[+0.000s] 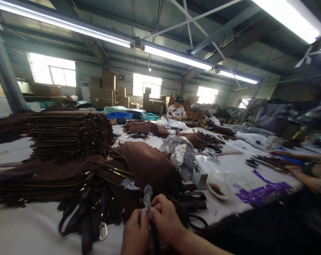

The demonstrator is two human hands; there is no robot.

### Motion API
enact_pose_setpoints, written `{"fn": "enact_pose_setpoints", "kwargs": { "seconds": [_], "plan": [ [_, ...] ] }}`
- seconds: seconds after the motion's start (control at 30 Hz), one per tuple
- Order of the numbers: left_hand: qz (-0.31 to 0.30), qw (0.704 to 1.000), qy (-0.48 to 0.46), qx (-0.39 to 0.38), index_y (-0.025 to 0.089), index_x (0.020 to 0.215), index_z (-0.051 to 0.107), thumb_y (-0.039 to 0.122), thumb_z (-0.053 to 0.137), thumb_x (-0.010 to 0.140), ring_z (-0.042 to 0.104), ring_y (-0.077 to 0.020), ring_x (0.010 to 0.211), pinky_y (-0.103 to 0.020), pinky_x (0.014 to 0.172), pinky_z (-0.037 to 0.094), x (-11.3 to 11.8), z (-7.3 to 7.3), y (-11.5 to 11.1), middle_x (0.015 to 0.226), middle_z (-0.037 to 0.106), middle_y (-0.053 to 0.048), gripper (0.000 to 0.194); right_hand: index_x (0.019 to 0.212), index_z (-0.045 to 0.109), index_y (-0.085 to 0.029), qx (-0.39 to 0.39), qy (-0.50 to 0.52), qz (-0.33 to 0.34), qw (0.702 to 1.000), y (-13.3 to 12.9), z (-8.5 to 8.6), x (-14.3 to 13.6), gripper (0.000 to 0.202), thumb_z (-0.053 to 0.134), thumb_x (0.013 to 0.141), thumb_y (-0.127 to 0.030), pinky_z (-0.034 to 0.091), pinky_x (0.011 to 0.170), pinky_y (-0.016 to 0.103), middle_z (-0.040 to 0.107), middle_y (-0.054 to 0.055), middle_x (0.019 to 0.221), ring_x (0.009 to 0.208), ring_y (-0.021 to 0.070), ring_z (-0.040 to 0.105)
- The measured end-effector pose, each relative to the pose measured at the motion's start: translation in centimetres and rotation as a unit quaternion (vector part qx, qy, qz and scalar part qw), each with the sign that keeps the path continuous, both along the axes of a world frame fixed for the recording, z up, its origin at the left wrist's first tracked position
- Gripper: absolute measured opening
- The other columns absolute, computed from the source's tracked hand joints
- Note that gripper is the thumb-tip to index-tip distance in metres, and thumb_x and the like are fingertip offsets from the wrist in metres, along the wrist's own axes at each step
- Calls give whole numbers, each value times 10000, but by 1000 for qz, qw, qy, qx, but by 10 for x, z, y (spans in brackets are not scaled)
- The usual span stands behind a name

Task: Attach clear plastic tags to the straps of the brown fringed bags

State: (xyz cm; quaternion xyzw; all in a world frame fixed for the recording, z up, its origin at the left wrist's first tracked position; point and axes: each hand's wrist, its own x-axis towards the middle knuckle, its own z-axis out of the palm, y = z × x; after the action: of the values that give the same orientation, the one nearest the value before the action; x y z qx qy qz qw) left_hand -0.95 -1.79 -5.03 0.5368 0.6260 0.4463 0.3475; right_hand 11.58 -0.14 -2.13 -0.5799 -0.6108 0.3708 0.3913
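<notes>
At the front middle of the head view, my left hand [136, 230] and my right hand [167, 216] pinch a crumpled piece of clear plastic wrap [148, 195] between thumbs and fingertips. A dark brown strap [155, 238] hangs down between the hands; whether the wrap goes around it, I cannot tell. Just beyond them lies a brown fringed bag [147, 161] with a flat, pointed panel. To the left, dark straps [89, 216] with a metal clip [103, 231] spill over the white table.
Tall stacks of brown bags [55, 132] stand at the left. On the right are a white dish with dark liquid [216, 190], a purple plastic bag [264, 189] and a co-worker's hands [293, 166]. A patterned grey bundle [185, 164] sits behind. Other people [176, 109] work farther back.
</notes>
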Motion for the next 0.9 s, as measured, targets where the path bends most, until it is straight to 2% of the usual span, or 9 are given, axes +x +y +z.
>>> {"fn": "enact_pose_setpoints", "kwargs": {
  "seconds": [0.17, 0.27, 0.4, 0.47, 0.57, 0.63, 0.7, 0.8, 0.9],
  "plan": [
    [9, 991, -126, -32, 192, 823, 683, 525, 525, 812, 674, -254, 778, -344, 694, 505, 4, -5, -4, 782, 742, -56, 368, 800, 569, -181, -10, 12, 6, 1000, 0, -5, 3, 104, 520, 739, -112, 374, 525, 199, 610, -46, 579, 549, 113, 573],
    [7, 957, -280, -76, 179, 891, 674, 567, 609, 749, 683, -228, 740, -310, 624, 523, 8, -17, -4, 782, 739, -52, 419, 804, 560, -180, -32, 23, 11, 999, 2, -6, 3, 124, 509, 728, -97, 366, 520, 199, 601, -51, 574, 531, 106, 548],
    [9, 870, -463, -166, 200, 907, 642, 546, 767, 607, 635, -154, 557, -241, 472, 480, 14, -27, -4, 683, 688, 2, 475, 833, 566, -171, -40, 11, 25, 999, 6, -7, 2, 165, 504, 712, -78, 360, 529, 203, 576, -60, 565, 527, 102, 522],
    [-21, 821, -536, -196, 206, 827, 611, 504, 832, 549, 493, -73, 395, -176, 379, 377, 14, -27, -7, 527, 556, 82, 464, 849, 574, -170, -30, -11, 36, 999, 7, -6, 3, 181, 506, 712, -72, 352, 537, 201, 550, -69, 560, 529, 98, 503],
    [-105, 728, -627, -256, 196, 629, 476, 465, 814, 629, 260, -7, 292, -127, 324, 207, 11, -22, -12, 396, 284, 143, 432, 866, 592, -175, -8, -59, 53, 997, 6, -3, 4, 199, 513, 715, -73, 339, 552, 200, 515, -77, 561, 548, 97, 481],
    [-135, 664, -675, -291, 201, 593, 402, 408, 769, 711, 237, -3, 281, -122, 321, 173, 10, -19, -14, 394, 220, 146, 438, 887, 602, -178, 3, -83, 64, 994, 5, 0, 5, 209, 516, 725, -78, 341, 568, 201, 526, -72, 577, 572, 101, 492],
    [-140, 615, -718, -295, 199, 634, 415, 332, 732, 765, 266, -3, 282, -116, 322, 163, 9, -19, -16, 419, 233, 144, 369, 921, 608, -181, 11, -92, 81, 992, 3, 2, 7, 219, 516, 745, -88, 354, 591, 202, 561, -61, 609, 603, 106, 518],
    [-155, 561, -758, -293, 195, 690, 459, 278, 746, 751, 297, -5, 281, -120, 313, 149, 10, -24, -18, 436, 239, 149, 306, 984, 609, -188, 28, -87, 109, 990, 1, 4, 9, 235, 512, 784, -110, 377, 629, 200, 605, -46, 663, 656, 112, 559],
    [-169, 539, -768, -301, 189, 705, 499, 252, 819, 665, 299, -6, 273, -127, 305, 138, 11, -29, -18, 431, 221, 156, 328, 1032, 600, -194, 42, -68, 126, 989, 0, 1, 10, 263, 492, 807, -112, 392, 647, 200, 609, -48, 661, 661, 113, 573]
  ]
}}
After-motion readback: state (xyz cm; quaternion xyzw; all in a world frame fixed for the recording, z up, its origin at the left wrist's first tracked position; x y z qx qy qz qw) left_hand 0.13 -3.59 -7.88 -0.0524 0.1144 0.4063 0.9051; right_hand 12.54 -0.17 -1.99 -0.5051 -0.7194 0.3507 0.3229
